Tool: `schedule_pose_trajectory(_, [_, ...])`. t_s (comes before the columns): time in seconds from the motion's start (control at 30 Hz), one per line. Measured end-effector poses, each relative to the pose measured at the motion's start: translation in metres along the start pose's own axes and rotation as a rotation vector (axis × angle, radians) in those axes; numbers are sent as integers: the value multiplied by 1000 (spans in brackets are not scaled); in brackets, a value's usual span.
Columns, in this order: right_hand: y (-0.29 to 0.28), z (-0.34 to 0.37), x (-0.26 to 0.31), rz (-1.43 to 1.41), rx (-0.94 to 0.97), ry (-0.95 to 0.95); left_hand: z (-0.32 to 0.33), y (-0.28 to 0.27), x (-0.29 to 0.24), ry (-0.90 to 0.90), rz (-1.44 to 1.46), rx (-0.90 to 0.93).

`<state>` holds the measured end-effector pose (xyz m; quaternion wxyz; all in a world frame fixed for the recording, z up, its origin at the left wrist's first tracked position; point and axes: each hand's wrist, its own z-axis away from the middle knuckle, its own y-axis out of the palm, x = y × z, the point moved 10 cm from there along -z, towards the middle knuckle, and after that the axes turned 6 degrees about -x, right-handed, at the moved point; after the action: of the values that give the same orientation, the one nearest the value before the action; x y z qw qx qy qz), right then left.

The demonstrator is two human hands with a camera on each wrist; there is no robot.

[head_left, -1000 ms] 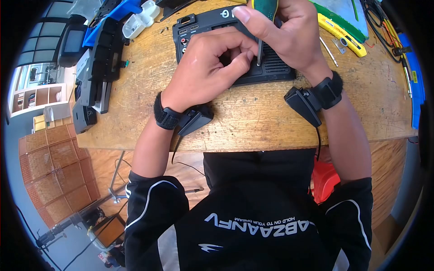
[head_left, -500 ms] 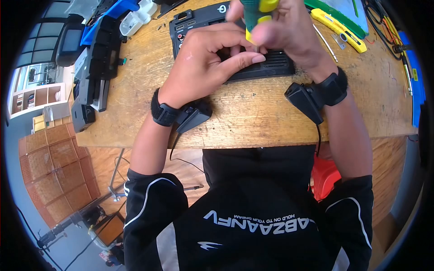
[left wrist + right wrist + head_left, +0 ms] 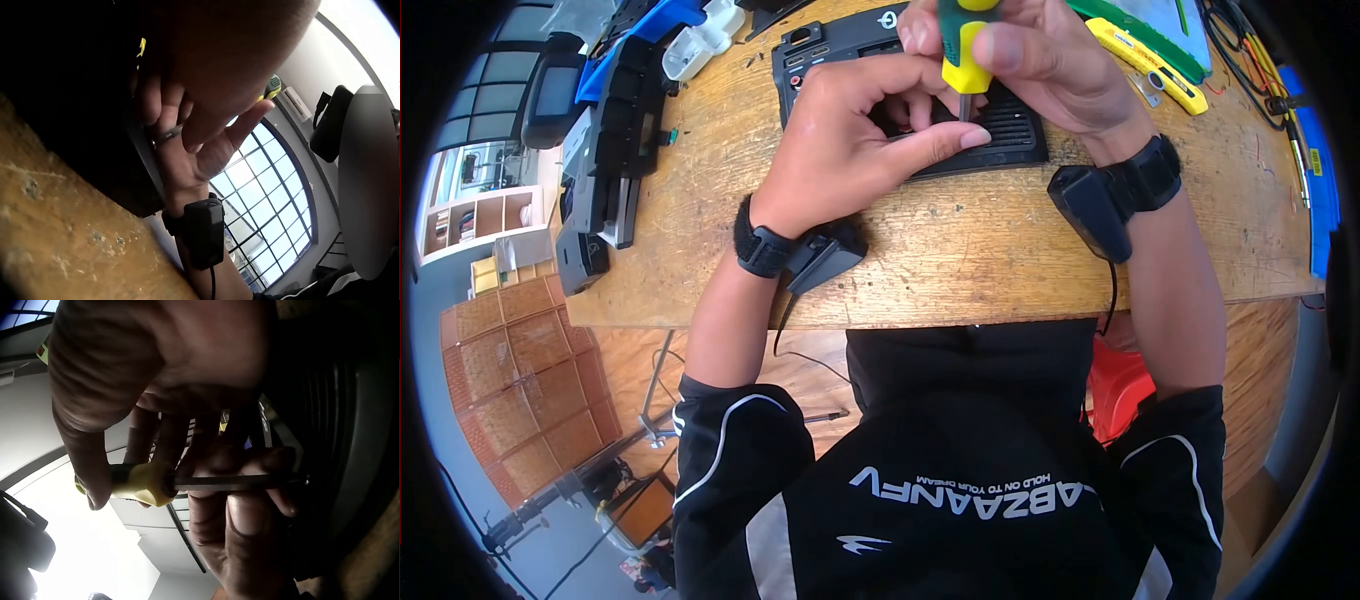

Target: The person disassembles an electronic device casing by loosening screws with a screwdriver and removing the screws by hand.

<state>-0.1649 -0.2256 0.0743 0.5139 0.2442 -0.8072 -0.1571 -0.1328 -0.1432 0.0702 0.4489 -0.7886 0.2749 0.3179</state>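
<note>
My right hand (image 3: pixel 1070 85) holds the green and yellow handle of a screwdriver (image 3: pixel 966 65) between thumb and fingers. Its metal shaft points down at a black electronic device (image 3: pixel 1025 150) with ribbed vents and ports, lying on the workbench. Over the device, my left hand (image 3: pixel 825 145) pinches around the lower shaft with thumb and fingers. From the right wrist, the shaft (image 3: pixel 219 482) runs past the left thumb (image 3: pixel 245 515) to a small shiny spot at its tip. In the left wrist view, part of the shaft (image 3: pixel 167 135) shows between the fingers. The left thumb hides the tip in the head view.
To the right lie a yellow utility knife (image 3: pixel 1150 65) and several cables (image 3: pixel 1255 60). Black cases (image 3: pixel 625 120), a blue bin (image 3: pixel 665 22) and a white tray (image 3: pixel 700 42) stand at the left. The wooden workbench's (image 3: pixel 940 270) front edge is near my body.
The left thumb has stretched across the lower shaft, covering the tip that showed earlier. The screwdriver handle has come lower in view, and the right thumb and wrist have shifted around it.
</note>
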Motion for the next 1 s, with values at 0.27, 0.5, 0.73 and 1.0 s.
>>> schedule_pose_trajectory(0.27, [-6, -4, -6, -119, 67, 32, -1, 0, -2, 109, 32, -43])
schedule_pose_trajectory(0.5, [-13, -1, -21, -231, 93, 169, 0, -3, -5, 114, -26, -37])
schedule_pose_trajectory(0.73, [-13, -1, -18, -16, -89, 30, 1, -3, 2, 134, -46, -39])
schedule_pose_trajectory(1.0, [-4, -3, -20, -19, -29, 149, 0, -2, -2, 3, 103, -60])
